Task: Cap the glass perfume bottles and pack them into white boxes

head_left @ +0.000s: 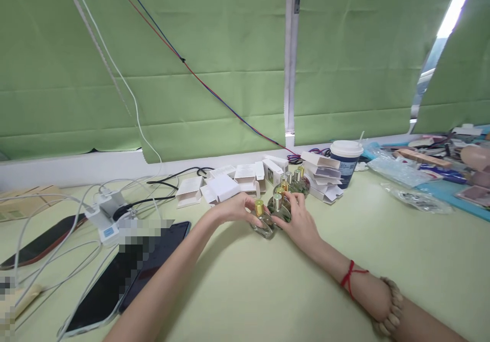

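My left hand [238, 208] has its fingers and thumb closed round a clear glass bottle with a gold cap [259, 208], which looks like perfume. Just right of it, my right hand [300, 222] grips a similar glass bottle with a silver cap [277, 202] between thumb and fingers. The two bottles are side by side at the table surface. Behind them stand several more small bottles [297, 184] with gold and silver caps, partly hidden by the right hand and the front bottles.
White small boxes [222, 186] lie behind my left hand, and others are stacked [323, 176] beside a lidded paper cup [345, 161]. Phones [153, 260], a power strip [109, 214] and loose cables occupy the left. Plastic wrap [417, 197] and mixed items are at right.
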